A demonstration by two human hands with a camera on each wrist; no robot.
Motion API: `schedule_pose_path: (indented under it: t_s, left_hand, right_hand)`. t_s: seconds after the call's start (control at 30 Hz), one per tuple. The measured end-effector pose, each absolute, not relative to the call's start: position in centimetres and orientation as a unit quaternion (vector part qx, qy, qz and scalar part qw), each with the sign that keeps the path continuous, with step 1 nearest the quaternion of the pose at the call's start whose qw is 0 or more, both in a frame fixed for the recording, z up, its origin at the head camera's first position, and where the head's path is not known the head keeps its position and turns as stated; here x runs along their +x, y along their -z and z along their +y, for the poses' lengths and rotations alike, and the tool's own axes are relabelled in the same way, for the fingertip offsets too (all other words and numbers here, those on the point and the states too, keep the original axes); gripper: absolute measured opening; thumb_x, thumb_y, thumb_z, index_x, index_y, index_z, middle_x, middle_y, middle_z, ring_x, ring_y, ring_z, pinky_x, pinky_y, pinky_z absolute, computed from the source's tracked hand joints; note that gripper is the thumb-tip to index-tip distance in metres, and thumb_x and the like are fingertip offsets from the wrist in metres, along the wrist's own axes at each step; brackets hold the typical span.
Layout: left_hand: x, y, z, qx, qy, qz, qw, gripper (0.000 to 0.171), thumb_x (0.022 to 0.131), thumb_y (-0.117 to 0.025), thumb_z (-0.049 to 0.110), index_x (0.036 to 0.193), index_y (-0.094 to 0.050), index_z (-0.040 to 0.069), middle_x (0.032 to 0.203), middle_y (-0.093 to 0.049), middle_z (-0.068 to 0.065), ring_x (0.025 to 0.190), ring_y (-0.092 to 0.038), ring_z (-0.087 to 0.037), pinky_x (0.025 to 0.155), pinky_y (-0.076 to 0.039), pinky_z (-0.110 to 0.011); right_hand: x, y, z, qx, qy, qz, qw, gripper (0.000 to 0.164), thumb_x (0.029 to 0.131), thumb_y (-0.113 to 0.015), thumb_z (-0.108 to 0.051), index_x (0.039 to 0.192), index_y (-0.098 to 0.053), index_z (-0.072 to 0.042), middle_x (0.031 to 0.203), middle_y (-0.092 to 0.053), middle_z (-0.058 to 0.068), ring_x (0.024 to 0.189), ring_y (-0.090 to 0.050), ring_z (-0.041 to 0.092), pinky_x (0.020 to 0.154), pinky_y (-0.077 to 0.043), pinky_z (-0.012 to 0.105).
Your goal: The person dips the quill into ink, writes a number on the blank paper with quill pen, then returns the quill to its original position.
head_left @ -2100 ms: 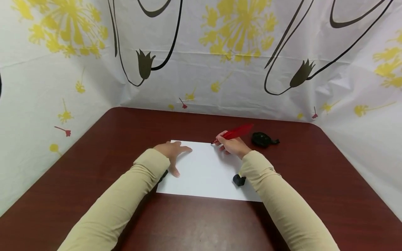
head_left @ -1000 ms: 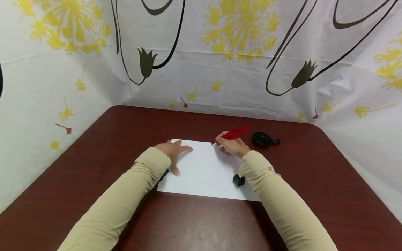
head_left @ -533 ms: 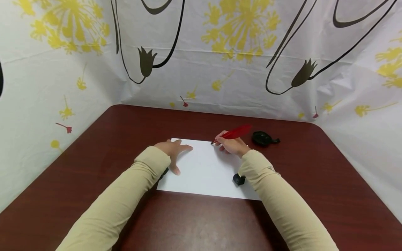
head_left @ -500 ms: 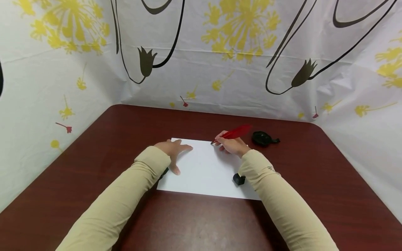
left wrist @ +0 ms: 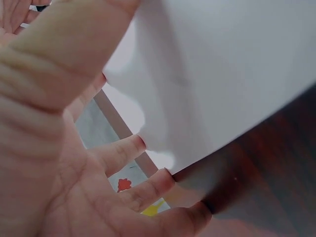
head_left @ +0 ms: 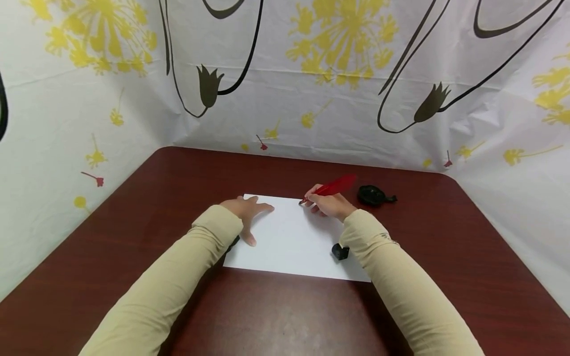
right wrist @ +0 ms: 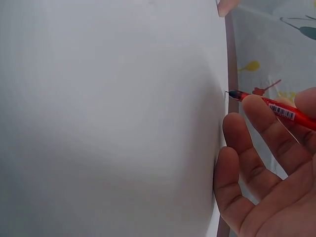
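A sheet of white paper (head_left: pixel 289 242) lies on the dark red-brown table, in the middle of the head view. My left hand (head_left: pixel 245 211) rests with spread fingers on its far left corner; in the left wrist view the fingertips (left wrist: pixel 138 142) press along the paper's edge. Near the middle of the far edge, my right hand (head_left: pixel 328 203) pinches a red feather pen (head_left: pixel 336 185). Its dark tip is right at the paper, beside a tiny dark mark (right wrist: pixel 226 97) in the right wrist view. The red barrel (right wrist: pixel 284 111) carries a barcode label.
A small black dish-like thing with a short handle (head_left: pixel 373 196) sits right of the paper. A black block (head_left: pixel 341 251) shows beside my right cuff, and another dark piece (head_left: pixel 233 243) under the left. A patterned white sheet (head_left: pixel 276 99) hangs behind the table (head_left: pixel 285 311).
The head view has shifted very slightly. Both hands and the feather pen keep their places on the paper.
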State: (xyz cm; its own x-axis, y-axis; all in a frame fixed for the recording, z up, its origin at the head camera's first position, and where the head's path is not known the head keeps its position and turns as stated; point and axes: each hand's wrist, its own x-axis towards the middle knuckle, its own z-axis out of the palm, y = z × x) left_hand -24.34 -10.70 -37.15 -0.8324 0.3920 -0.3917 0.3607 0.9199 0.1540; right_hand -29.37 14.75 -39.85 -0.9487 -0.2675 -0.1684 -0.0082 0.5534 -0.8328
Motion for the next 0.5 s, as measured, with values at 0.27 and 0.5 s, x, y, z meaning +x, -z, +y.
schedule_pose_path:
  t_s: [0.27, 0.5]
  left_hand:
    - [-24.35, 37.19, -10.62, 0.197, -0.033, 0.957, 0.21, 0.098, 0.073, -0.085, 0.037, 0.153, -0.028, 0.033, 0.158, -0.02, -0.015, 0.141, -0.019, -0.045, 0.1, -0.036, -0.059]
    - [-24.4, 37.41, -10.69, 0.196, -0.032, 0.958, 0.208, 0.099, 0.072, -0.086, 0.038, 0.153, -0.028, 0.033, 0.158, -0.021, -0.015, 0.141, -0.019, -0.046, 0.1, -0.036, -0.059]
  right_hand:
    - [-29.32, 39.95, 14.86, -0.073, 0.468, 0.87, 0.141, 0.017, 0.101, -0.05, -0.021, 0.109, -0.059, -0.009, 0.105, -0.067, 0.01, 0.088, -0.064, 0.024, 0.071, -0.05, 0.033]
    - [-29.33, 40.11, 14.8, -0.074, 0.468, 0.87, 0.139, 0.017, 0.101, -0.051, -0.021, 0.109, -0.059, -0.009, 0.104, -0.067, 0.01, 0.088, -0.064, 0.023, 0.07, -0.05, 0.033]
